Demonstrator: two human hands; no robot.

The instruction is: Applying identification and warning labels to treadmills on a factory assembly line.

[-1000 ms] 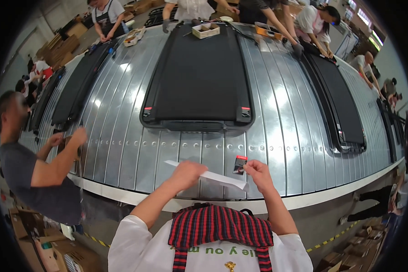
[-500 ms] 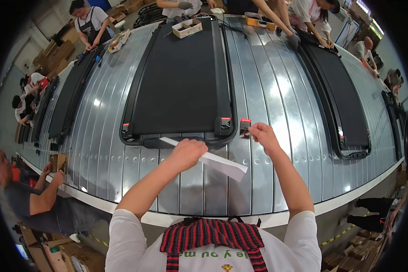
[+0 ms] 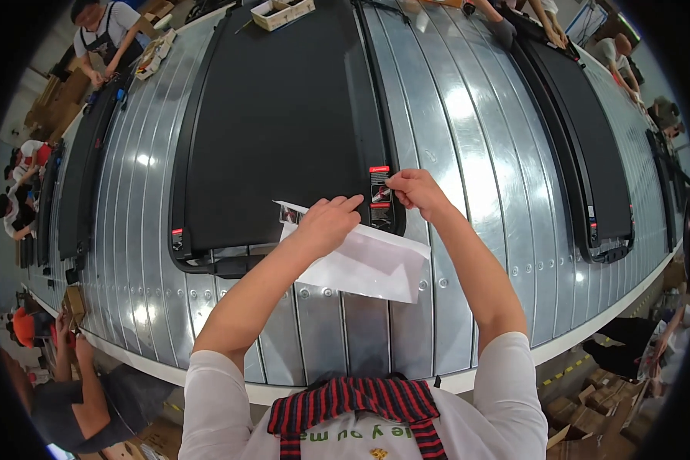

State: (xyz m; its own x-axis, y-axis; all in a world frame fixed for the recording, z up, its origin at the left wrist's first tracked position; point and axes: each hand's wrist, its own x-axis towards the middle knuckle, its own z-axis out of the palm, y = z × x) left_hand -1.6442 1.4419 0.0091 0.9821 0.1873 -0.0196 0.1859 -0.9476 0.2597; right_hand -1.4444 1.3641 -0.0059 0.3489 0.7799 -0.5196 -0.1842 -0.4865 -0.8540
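A long black treadmill deck (image 3: 284, 138) with a rounded black frame lies in front of me. My left hand (image 3: 326, 228) is closed on a white label sheet (image 3: 376, 268), which spreads out over the deck's near end; a small dark label (image 3: 290, 215) shows at its far left corner. My right hand (image 3: 420, 192) pinches the right edge of a red-and-black label (image 3: 379, 182), held at the deck's near right corner. Just below it, another red-and-black label (image 3: 380, 215) sits on that corner. Whether the pinched label touches the frame, I cannot tell.
A divided pale box (image 3: 282, 14) stands on the deck's far end. More black decks lie left (image 3: 92, 169) and right (image 3: 583, 138) on the ribbed metal table (image 3: 468, 153). Co-workers stand along its far and left sides. At the near right corner lie cardboard boxes (image 3: 590, 406).
My right hand has brought the label left, from beside the deck onto its near right corner. The label sheet has turned and opened flatter in my left hand. The view has shifted.
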